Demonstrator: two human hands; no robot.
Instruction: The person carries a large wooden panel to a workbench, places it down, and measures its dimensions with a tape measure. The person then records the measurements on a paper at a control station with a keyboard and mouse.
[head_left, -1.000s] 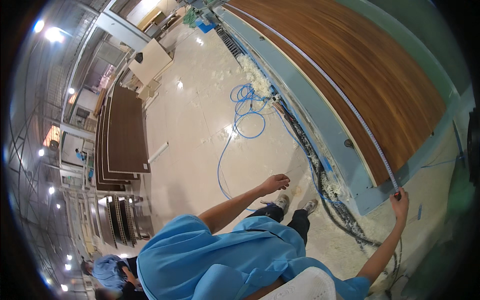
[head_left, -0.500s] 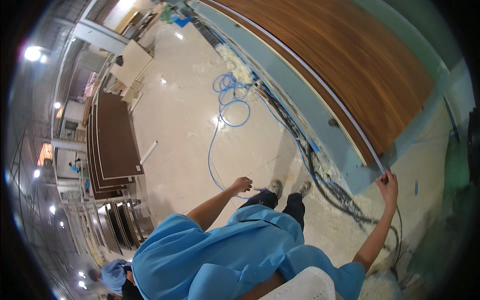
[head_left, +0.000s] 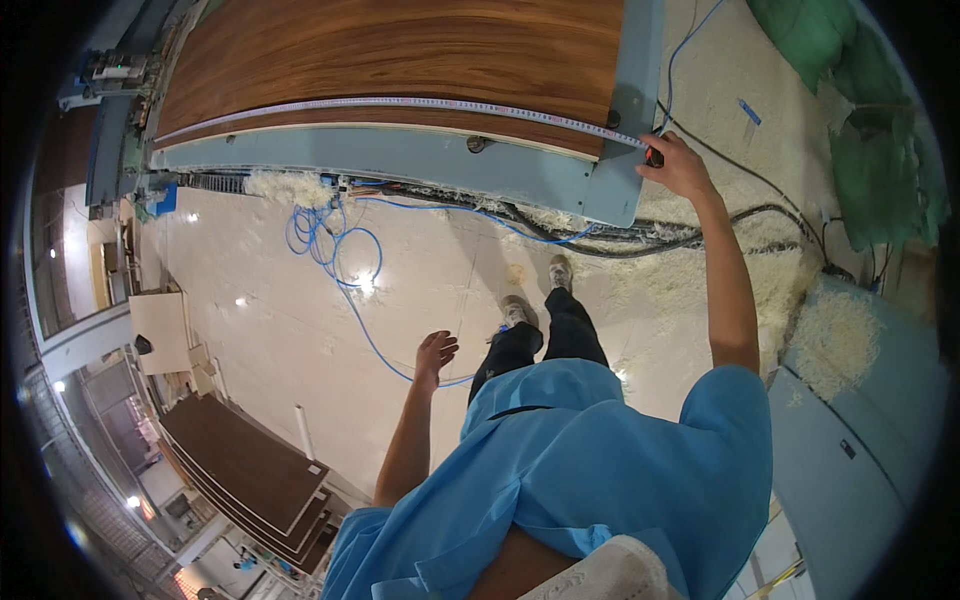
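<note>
Where the blue machine bed [head_left: 420,160] spans the upper view, a wood-grain panel [head_left: 400,45] lies flat on it. Measuring tape [head_left: 400,102]: stretched along the panel's near edge. Blue hose [head_left: 335,245]: coiled on the floor. Right hand [head_left: 678,165]: closed on the tape's case [head_left: 654,155] at the bed's corner. Left hand [head_left: 435,355]: loosely spread, holding nothing, above the floor.

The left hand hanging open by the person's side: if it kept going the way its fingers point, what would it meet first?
Probably the blue hose on the pale floor. The left hand is empty, fingers pointing toward the floor near that hose; nothing shows in between, though depth is hard to judge in this fisheye view.
</note>
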